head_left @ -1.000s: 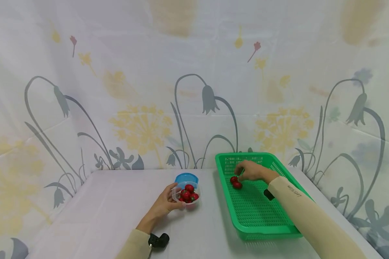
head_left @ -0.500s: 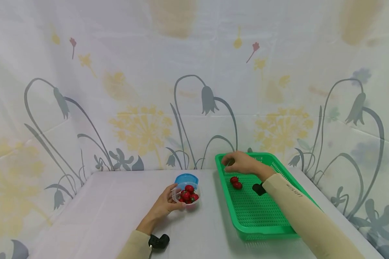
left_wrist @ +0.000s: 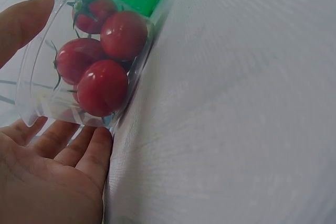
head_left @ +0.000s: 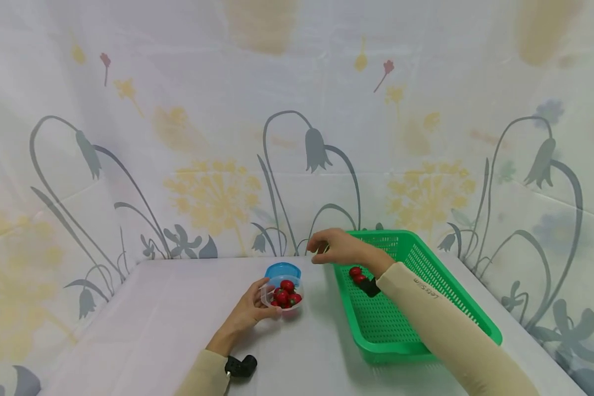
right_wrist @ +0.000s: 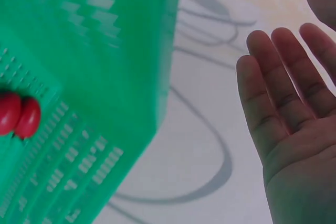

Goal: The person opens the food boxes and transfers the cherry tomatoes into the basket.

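My left hand (head_left: 249, 311) grips a small clear plastic container (head_left: 264, 300) on the table, thumb at the near side and fingers at the far side. Inside lie several red cherry tomatoes (left_wrist: 102, 88) with green stems. Behind the container's rim a blue lid (head_left: 283, 269) shows. My right hand (head_left: 337, 247) hangs over the far left corner of the green basket (head_left: 361, 324), fingers loosely bent in the head view. No object shows between its fingers (right_wrist: 257, 95) in the right wrist view. Two cherry tomatoes (head_left: 356, 271) lie in the basket, partly behind the wrist camera.
The perforated green basket walls stand to the right of the container. A white cloth (head_left: 153, 319) covers the table, and a flower-printed curtain (head_left: 203, 137) rises behind it. Black wrist cameras (head_left: 241, 366) are strapped to both wrists.
My right hand has risen from beside the two cherry tomatoes and moved left past the basket's rim. The left hand keeps its grip on the container.
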Action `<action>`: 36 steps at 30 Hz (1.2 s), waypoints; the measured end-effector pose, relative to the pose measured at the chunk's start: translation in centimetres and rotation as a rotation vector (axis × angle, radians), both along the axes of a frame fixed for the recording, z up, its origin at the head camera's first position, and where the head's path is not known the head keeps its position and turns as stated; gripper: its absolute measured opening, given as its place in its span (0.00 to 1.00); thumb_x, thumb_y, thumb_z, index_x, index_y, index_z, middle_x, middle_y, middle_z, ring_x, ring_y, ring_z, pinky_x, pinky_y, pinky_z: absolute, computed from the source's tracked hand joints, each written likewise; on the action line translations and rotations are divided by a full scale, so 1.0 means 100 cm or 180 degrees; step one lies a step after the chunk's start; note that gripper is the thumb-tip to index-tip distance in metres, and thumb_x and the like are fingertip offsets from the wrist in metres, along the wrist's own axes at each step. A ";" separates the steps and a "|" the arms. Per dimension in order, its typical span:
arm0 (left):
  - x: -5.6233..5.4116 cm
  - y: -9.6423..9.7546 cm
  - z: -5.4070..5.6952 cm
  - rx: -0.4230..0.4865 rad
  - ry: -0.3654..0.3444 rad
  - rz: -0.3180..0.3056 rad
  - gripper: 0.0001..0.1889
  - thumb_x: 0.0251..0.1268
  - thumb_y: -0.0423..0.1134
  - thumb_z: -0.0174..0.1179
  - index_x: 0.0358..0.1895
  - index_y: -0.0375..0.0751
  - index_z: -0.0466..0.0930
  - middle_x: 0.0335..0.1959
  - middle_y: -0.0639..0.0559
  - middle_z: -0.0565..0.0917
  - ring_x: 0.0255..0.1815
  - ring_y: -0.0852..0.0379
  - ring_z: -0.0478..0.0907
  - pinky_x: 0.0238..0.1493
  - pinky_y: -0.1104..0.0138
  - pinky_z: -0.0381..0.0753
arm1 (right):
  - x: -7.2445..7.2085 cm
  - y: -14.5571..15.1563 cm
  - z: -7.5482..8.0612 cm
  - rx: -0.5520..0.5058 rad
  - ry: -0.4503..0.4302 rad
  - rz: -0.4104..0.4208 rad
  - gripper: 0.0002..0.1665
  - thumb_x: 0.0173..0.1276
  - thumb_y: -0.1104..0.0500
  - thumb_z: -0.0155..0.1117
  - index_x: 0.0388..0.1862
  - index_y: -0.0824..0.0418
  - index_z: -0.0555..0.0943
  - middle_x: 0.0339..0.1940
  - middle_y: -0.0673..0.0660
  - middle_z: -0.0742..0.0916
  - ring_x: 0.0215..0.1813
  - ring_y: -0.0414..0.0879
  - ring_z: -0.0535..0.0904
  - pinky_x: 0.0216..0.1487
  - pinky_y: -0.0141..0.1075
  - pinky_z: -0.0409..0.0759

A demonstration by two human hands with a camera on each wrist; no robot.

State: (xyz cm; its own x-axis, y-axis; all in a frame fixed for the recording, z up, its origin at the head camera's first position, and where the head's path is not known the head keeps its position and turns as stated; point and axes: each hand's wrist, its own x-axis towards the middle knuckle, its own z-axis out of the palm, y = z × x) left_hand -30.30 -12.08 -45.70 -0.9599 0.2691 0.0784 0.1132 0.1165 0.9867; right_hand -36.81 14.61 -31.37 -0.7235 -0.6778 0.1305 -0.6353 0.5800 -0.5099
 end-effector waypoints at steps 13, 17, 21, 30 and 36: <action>0.000 0.001 0.000 0.0132 -0.0053 -0.0024 0.46 0.54 0.34 0.69 0.74 0.38 0.49 0.71 0.34 0.62 0.68 0.38 0.64 0.63 0.52 0.68 | 0.009 -0.045 -0.012 0.0419 -0.0026 0.0235 0.14 0.63 0.59 0.68 0.48 0.55 0.81 0.44 0.47 0.83 0.44 0.40 0.79 0.43 0.30 0.79; 0.000 0.000 0.000 0.0108 -0.0044 -0.0022 0.47 0.54 0.36 0.70 0.74 0.38 0.49 0.70 0.34 0.62 0.67 0.39 0.65 0.62 0.55 0.70 | 0.011 -0.055 -0.013 0.0489 -0.0083 0.0306 0.14 0.62 0.60 0.68 0.48 0.55 0.81 0.44 0.48 0.84 0.44 0.41 0.79 0.42 0.30 0.79; 0.000 -0.001 -0.002 0.0081 -0.0053 -0.0031 0.48 0.54 0.38 0.70 0.74 0.38 0.49 0.70 0.34 0.62 0.67 0.39 0.65 0.61 0.58 0.72 | 0.013 -0.065 -0.017 0.0518 -0.0211 0.0383 0.14 0.61 0.60 0.69 0.47 0.58 0.82 0.44 0.51 0.84 0.43 0.43 0.80 0.40 0.29 0.79; 0.000 0.001 0.000 0.0099 -0.0035 -0.0057 0.47 0.55 0.35 0.69 0.74 0.38 0.48 0.69 0.33 0.63 0.67 0.39 0.66 0.61 0.57 0.71 | 0.012 -0.083 -0.035 0.0801 -0.0252 0.0430 0.14 0.60 0.62 0.70 0.46 0.58 0.83 0.43 0.54 0.85 0.41 0.39 0.77 0.38 0.28 0.79; 0.000 0.000 0.001 0.0161 -0.0043 -0.0078 0.48 0.54 0.33 0.69 0.74 0.37 0.47 0.69 0.33 0.63 0.67 0.40 0.66 0.61 0.59 0.72 | 0.009 -0.090 -0.046 0.0971 -0.0283 0.0416 0.17 0.60 0.63 0.69 0.49 0.56 0.83 0.44 0.52 0.85 0.44 0.39 0.77 0.40 0.28 0.79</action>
